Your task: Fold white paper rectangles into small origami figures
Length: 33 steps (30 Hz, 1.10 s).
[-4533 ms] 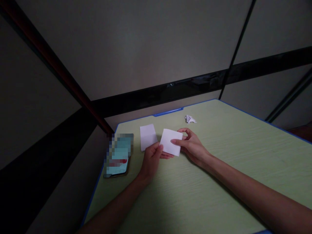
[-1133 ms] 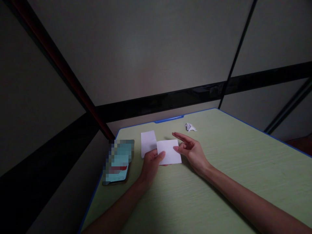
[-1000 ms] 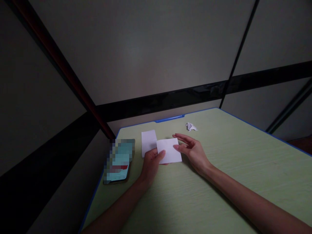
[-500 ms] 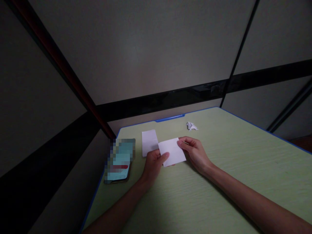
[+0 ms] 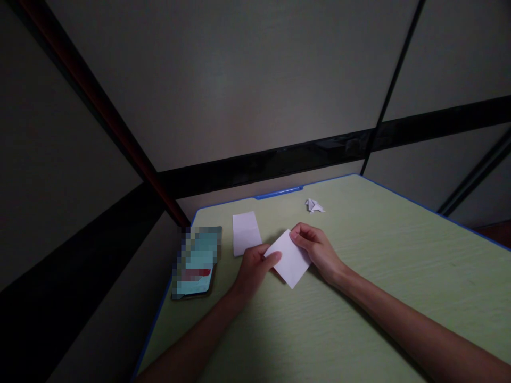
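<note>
A white square of paper (image 5: 289, 259) is turned like a diamond just above the pale green table (image 5: 359, 298). My left hand (image 5: 252, 267) pinches its left corner, thumb on top. At the paper's upper right edge my right hand (image 5: 317, 250) grips it with curled fingers. A second white paper (image 5: 245, 239) lies flat on the table just left of my left hand.
A phone with a lit screen (image 5: 195, 261) lies near the table's left edge. A small folded paper figure (image 5: 313, 205) sits at the far side. The table has a blue rim (image 5: 278, 192); dark wall panels stand behind it.
My right hand went from open fingers to a grip on the paper. Both hands have rotated the sheet from square-on to a diamond and drawn it slightly nearer.
</note>
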{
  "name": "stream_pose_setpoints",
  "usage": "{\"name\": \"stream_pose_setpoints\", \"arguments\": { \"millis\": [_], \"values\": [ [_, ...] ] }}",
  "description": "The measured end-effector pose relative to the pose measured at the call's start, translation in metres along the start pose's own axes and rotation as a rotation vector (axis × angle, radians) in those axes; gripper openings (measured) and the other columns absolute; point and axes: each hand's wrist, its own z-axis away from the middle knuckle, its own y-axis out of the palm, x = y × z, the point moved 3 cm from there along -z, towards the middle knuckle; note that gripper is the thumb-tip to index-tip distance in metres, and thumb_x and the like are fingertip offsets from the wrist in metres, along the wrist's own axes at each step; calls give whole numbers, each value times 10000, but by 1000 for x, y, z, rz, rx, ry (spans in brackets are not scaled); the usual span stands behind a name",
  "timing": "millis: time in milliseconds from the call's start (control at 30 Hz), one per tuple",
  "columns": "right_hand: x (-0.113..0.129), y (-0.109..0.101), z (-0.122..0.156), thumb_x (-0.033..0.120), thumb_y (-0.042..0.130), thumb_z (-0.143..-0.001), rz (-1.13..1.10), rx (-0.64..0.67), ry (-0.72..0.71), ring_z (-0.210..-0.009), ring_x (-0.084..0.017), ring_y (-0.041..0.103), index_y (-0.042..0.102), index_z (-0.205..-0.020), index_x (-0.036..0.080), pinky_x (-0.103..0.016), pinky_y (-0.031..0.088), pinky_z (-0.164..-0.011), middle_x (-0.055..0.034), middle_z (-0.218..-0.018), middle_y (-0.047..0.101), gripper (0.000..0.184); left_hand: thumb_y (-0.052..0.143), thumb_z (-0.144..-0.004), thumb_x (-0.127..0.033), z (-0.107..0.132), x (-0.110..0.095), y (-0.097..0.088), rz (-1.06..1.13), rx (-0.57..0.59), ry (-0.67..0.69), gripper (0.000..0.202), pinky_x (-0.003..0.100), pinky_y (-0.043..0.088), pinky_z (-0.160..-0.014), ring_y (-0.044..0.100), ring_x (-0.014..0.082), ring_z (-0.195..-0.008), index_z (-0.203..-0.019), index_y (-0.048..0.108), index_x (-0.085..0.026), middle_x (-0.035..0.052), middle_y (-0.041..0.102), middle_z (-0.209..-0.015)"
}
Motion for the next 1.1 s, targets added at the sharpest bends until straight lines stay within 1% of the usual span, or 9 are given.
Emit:
{"name": "stream_pose_setpoints", "arguments": {
  "millis": [100,167,267,367,467,667,867,967,1100],
  "values": [
    [0,2,1,334,561,-622,28,65,10,-408,-60,363,452,-552,156,-200,220,-397,43,-468,430,221,550,-632,-345,-3,0,-4,-4,-56,43,228,195,262,-453,377,71,-469,-583,524,-124,-32,448,-497],
    [0,5,2,338,567,-617,41,129,28,-410,-59,371,458,-554,153,-198,225,-400,41,-477,441,223,542,-637,-349,-3,0,-3,-9,-54,46,220,190,239,-440,353,65,-453,-607,505,-134,-43,429,-494],
    [-1,9,4,356,575,-610,64,247,56,-408,-55,368,460,-549,147,-192,224,-399,43,-475,441,246,546,-626,-348,-1,-3,0,-40,2,34,222,185,224,-438,326,60,-450,-588,446,-153,-58,388,-488],
    [-1,14,6,366,589,-605,85,369,58,-411,-43,329,452,-534,144,-186,204,-400,57,-461,401,270,527,-634,-373,1,-4,3,-112,57,48,269,191,217,-446,303,63,-468,-530,405,-157,-57,346,-489],
    [0,17,9,371,583,-616,83,435,52,-426,-43,320,440,-525,144,-188,203,-409,58,-473,388,283,492,-654,-393,0,-3,3,-149,83,60,306,200,210,-451,284,67,-475,-496,371,-161,-54,314,-488],
    [2,18,10,304,562,-635,72,448,78,-418,-40,313,452,-532,143,-190,204,-409,60,-478,394,221,450,-696,-367,-1,-1,1,-164,101,84,297,203,208,-451,266,68,-470,-503,346,-166,-54,296,-489],
    [1,16,8,272,553,-629,49,454,95,-420,-42,326,469,-549,139,-188,197,-410,60,-475,399,177,449,-701,-341,-1,0,0,-148,68,92,290,198,207,-438,261,63,-459,-503,327,-167,-59,291,-482],
    [1,15,8,262,550,-624,34,439,113,-406,-40,317,478,-552,137,-191,185,-409,62,-462,402,161,464,-690,-345,-2,2,-2,-101,31,80,304,191,205,-425,260,56,-444,-499,306,-169,-64,282,-475],
    [-1,14,7,253,560,-607,-78,428,128,-395,-41,316,477,-526,137,-197,183,-417,62,-437,411,164,494,-664,-376,-2,2,-5,16,-5,21,287,187,209,-403,295,56,-424,-527,351,-169,-62,323,-472]
  ]
}}
